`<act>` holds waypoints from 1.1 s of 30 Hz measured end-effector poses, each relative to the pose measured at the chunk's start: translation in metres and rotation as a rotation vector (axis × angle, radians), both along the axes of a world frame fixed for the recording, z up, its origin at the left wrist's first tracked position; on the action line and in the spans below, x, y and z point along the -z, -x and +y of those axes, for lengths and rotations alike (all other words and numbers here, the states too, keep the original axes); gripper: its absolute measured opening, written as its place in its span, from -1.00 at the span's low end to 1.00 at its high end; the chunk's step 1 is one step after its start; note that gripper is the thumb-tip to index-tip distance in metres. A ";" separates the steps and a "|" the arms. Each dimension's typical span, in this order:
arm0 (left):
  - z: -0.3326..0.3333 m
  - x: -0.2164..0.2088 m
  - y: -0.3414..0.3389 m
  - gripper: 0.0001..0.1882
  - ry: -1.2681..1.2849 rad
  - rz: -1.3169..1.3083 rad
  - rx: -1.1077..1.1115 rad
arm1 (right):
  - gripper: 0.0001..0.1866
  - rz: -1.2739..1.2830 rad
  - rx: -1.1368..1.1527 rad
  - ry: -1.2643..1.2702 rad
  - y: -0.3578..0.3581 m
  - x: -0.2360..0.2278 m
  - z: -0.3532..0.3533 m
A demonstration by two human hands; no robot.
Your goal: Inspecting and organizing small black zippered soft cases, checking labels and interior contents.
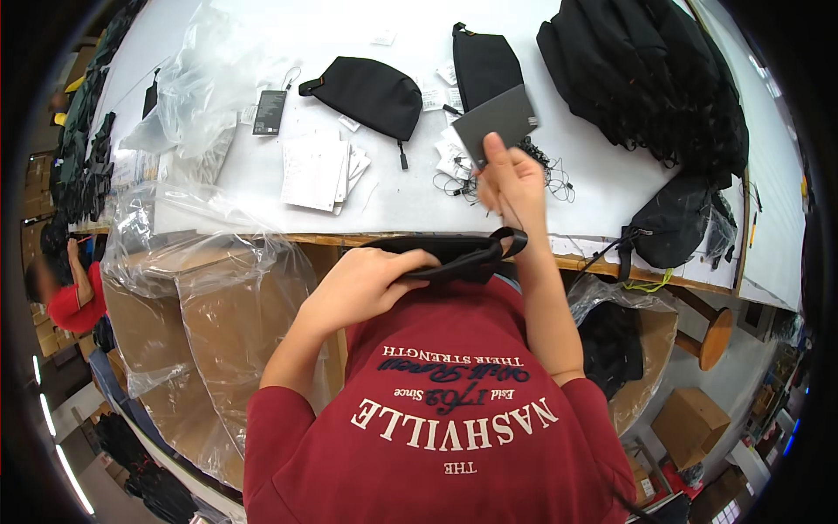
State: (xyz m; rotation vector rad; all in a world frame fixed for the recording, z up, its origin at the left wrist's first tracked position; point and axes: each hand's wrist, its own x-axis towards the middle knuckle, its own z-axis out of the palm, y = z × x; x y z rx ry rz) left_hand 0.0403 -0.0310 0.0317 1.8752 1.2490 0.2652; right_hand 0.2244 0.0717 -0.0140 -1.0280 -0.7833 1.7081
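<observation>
Left hand [371, 281] is holding a flat black fabric pouch [449, 251], fingers curling over its left part; pouch is sitting in front of the chest, overlapping the near edge of the white-topped table [410, 196] in view. Right hand [513, 179] is pinching a dark grey rectangular card tag [497, 125] between thumb and fingers, lifting it over the table, just above the pouch's black strap loop [513, 239]. Behind, two more black fabric pouches are lying on the tabletop: a rounded one [371, 94] at centre, a narrower one [487, 68] partly behind the tag. A stack of white cards [312, 170] is lying left of centre; a big heap of black fabric bags [642, 74] is filling the far right. Thin black looped cords [559, 179] are tangling beside the right hand.
</observation>
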 end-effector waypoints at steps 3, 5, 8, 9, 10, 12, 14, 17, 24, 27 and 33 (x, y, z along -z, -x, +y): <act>0.005 0.007 0.006 -0.78 0.144 -0.191 -0.098 | -0.63 -0.246 0.028 -0.237 -0.026 -0.019 0.006; 0.015 0.014 0.009 -0.78 0.214 -0.265 -0.074 | -0.72 -0.621 -0.243 -0.447 -0.054 -0.021 0.008; 0.022 0.018 0.001 -0.76 0.251 -0.171 -0.020 | -0.77 -0.932 -0.605 -0.702 -0.051 -0.052 0.004; 0.021 0.026 -0.002 -0.78 0.074 -0.203 0.031 | -0.78 -1.041 -0.790 -0.829 -0.048 -0.057 0.002; 0.020 0.031 -0.005 -0.79 -0.105 -0.234 0.081 | -0.75 -1.161 -0.861 -0.889 -0.046 -0.058 0.000; 0.019 0.025 -0.011 -0.80 -0.219 -0.160 0.071 | -0.74 -1.257 -0.938 -0.910 -0.045 -0.057 0.002; 0.017 0.023 -0.013 -0.79 -0.221 -0.074 0.045 | -0.73 -1.353 -1.076 -0.925 -0.042 -0.056 0.001; 0.014 0.026 -0.015 -0.78 -0.441 -0.149 -0.010 | -0.70 -1.348 -1.210 -0.938 -0.040 -0.045 -0.007; 0.009 0.034 -0.009 -0.78 -0.463 -0.109 0.132 | -0.65 -1.206 -1.168 -0.806 -0.041 -0.039 -0.013; 0.007 0.034 -0.006 -0.81 -0.194 -0.086 0.107 | -0.61 -1.044 -0.927 -0.543 -0.046 -0.053 -0.014; 0.016 0.022 -0.009 -0.86 0.074 -0.124 0.080 | -0.56 -1.178 -0.884 -0.359 -0.055 -0.055 -0.023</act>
